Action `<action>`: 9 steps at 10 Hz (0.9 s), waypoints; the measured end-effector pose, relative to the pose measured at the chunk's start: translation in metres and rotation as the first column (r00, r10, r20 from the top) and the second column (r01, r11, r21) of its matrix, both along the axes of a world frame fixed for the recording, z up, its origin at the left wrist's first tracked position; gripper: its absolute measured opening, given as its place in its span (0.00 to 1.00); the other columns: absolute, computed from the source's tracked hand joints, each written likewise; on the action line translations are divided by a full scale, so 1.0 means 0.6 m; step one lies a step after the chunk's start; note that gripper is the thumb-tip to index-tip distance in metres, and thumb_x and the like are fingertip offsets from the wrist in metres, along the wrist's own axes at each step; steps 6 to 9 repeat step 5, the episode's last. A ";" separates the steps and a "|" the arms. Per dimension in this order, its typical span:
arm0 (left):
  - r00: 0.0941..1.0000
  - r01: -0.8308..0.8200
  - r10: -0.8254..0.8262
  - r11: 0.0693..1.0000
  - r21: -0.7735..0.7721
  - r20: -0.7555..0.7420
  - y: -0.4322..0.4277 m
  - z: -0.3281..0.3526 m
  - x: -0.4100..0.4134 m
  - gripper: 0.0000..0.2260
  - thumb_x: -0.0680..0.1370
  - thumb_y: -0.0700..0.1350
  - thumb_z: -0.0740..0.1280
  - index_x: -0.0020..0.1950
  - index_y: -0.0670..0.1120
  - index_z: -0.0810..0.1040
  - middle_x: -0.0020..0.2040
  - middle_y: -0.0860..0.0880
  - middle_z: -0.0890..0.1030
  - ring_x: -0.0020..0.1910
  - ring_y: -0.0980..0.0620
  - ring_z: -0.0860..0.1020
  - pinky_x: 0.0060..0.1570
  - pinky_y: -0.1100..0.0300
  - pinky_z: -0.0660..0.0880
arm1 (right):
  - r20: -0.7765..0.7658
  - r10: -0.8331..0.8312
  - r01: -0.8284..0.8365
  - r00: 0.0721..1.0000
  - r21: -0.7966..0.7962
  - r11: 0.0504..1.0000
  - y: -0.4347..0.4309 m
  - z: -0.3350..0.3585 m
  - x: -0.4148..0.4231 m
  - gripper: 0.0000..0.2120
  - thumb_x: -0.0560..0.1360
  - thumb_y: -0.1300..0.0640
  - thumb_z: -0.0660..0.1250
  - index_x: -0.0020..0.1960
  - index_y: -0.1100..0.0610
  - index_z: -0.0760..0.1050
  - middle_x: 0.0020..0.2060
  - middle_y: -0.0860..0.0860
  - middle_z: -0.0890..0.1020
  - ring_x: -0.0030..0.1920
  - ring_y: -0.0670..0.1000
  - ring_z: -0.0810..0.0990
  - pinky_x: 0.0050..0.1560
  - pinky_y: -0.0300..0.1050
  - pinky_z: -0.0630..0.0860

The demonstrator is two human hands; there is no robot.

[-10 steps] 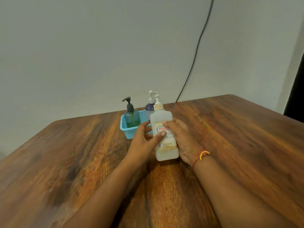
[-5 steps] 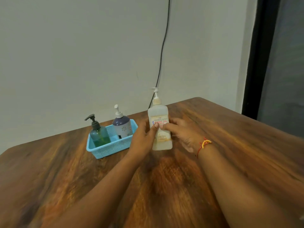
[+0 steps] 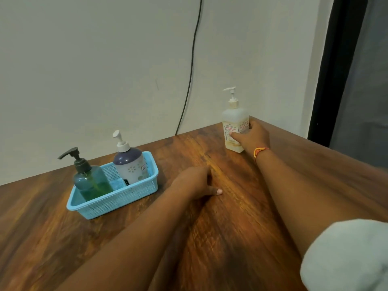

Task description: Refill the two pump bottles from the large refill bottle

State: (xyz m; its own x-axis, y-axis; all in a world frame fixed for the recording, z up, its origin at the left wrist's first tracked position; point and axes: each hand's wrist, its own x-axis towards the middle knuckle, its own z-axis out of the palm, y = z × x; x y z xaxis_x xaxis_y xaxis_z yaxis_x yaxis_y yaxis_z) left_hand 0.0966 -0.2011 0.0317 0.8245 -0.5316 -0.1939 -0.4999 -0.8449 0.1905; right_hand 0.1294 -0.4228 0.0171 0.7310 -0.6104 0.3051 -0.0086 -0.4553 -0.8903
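A tall translucent white bottle (image 3: 233, 120) with a white pump and a printed label stands upright near the table's far right corner. My right hand (image 3: 253, 137) is wrapped around its lower half. A blue mesh basket (image 3: 126, 197) at the left holds two pump bottles: a teal one (image 3: 92, 183) with a dark pump and green liquid, and a purple-topped white one (image 3: 130, 164) with a white pump. My left hand (image 3: 196, 182) rests low over the table between basket and white bottle, fingers curled, holding nothing.
The wooden table (image 3: 220, 238) ends at a pale wall behind. A black cable (image 3: 190, 76) hangs down the wall to the table's back edge. A dark door frame (image 3: 336, 70) stands at the right.
My right hand has carried the white bottle away to the right and back, toward the corner. My left hand has let go of it and dropped toward the table. The view swung left.
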 end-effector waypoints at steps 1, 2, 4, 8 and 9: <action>0.999 0.025 -0.027 0.997 0.069 0.022 -0.011 0.007 0.013 0.30 0.75 0.60 0.73 0.71 0.47 0.73 0.66 0.46 0.78 0.64 0.45 0.76 0.64 0.50 0.75 | 0.026 -0.026 0.026 0.999 0.014 1.000 -0.015 -0.007 0.031 0.29 0.68 0.49 0.80 0.65 0.54 0.76 0.63 0.51 0.82 0.61 0.53 0.81 0.56 0.45 0.77; 0.999 0.036 -0.039 0.994 0.098 0.031 -0.014 0.011 0.017 0.30 0.75 0.60 0.73 0.72 0.47 0.73 0.66 0.45 0.78 0.65 0.44 0.76 0.64 0.50 0.74 | 0.023 -0.038 0.038 0.999 0.001 0.999 -0.020 -0.011 0.042 0.29 0.68 0.49 0.80 0.65 0.55 0.74 0.64 0.51 0.81 0.62 0.54 0.80 0.56 0.45 0.76; 0.999 0.033 -0.034 0.996 0.080 0.013 -0.014 0.011 0.019 0.31 0.75 0.59 0.73 0.72 0.45 0.73 0.67 0.44 0.78 0.66 0.44 0.75 0.65 0.49 0.74 | 0.015 -0.031 0.031 0.999 0.002 1.000 -0.026 -0.014 0.057 0.35 0.69 0.47 0.79 0.69 0.57 0.69 0.67 0.54 0.78 0.65 0.57 0.78 0.58 0.48 0.75; 1.000 0.022 -0.022 0.998 0.062 -0.005 -0.015 0.013 0.016 0.31 0.75 0.59 0.73 0.73 0.45 0.73 0.68 0.44 0.77 0.66 0.43 0.75 0.66 0.48 0.74 | -0.019 -0.125 0.125 0.992 0.000 0.992 -0.012 -0.008 0.052 0.42 0.66 0.40 0.80 0.70 0.57 0.65 0.67 0.55 0.76 0.66 0.59 0.75 0.62 0.55 0.76; 1.000 0.022 -0.022 0.998 0.062 -0.005 -0.015 0.013 0.016 0.31 0.75 0.59 0.73 0.73 0.45 0.73 0.68 0.44 0.77 0.66 0.43 0.75 0.66 0.48 0.74 | -0.019 -0.125 0.125 0.992 0.000 0.992 -0.012 -0.008 0.052 0.42 0.66 0.40 0.80 0.70 0.57 0.65 0.67 0.55 0.76 0.66 0.59 0.75 0.62 0.55 0.76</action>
